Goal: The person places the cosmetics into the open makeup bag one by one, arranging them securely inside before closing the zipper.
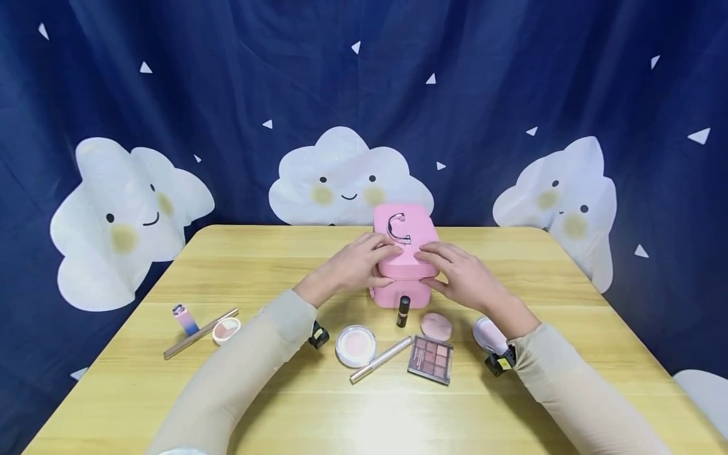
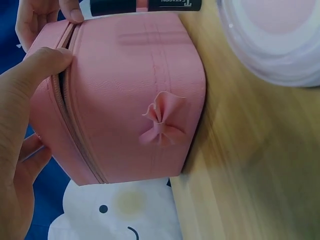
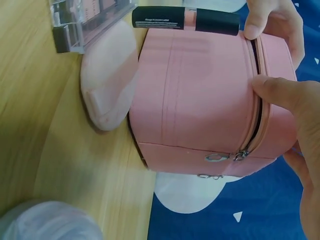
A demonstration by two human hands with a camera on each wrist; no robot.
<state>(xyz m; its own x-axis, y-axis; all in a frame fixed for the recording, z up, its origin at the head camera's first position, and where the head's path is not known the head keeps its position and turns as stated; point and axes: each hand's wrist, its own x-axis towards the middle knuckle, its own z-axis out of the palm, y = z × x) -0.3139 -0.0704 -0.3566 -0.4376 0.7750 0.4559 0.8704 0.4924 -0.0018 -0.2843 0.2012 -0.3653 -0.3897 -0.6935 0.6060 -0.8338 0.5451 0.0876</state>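
Observation:
A pink makeup case (image 1: 418, 297) stands toward the back of the table, its lid (image 1: 418, 224) carrying a silver handle (image 1: 398, 229). My left hand (image 1: 358, 262) grips the lid's left front, thumb at the zip seam and fingers on top. At the right front, my right hand (image 1: 469, 281) grips it the same way. A narrow dark gap (image 3: 258, 55) shows along the unzipped seam between the thumbs. Zip pulls (image 3: 235, 156) hang at the case's right side; a pink bow (image 2: 162, 122) sits on its left side. A black lipstick tube (image 1: 403, 311) stands upright close before the case.
Before the case lie a powder puff (image 1: 436, 327), an eyeshadow palette (image 1: 431, 360), a round compact (image 1: 356, 346) and a silver tube (image 1: 381, 360). Another round container (image 1: 489, 335) is by the right wrist. At left are a pink-blue tube (image 1: 185, 320), a thin stick (image 1: 199, 333) and a small pan (image 1: 226, 330).

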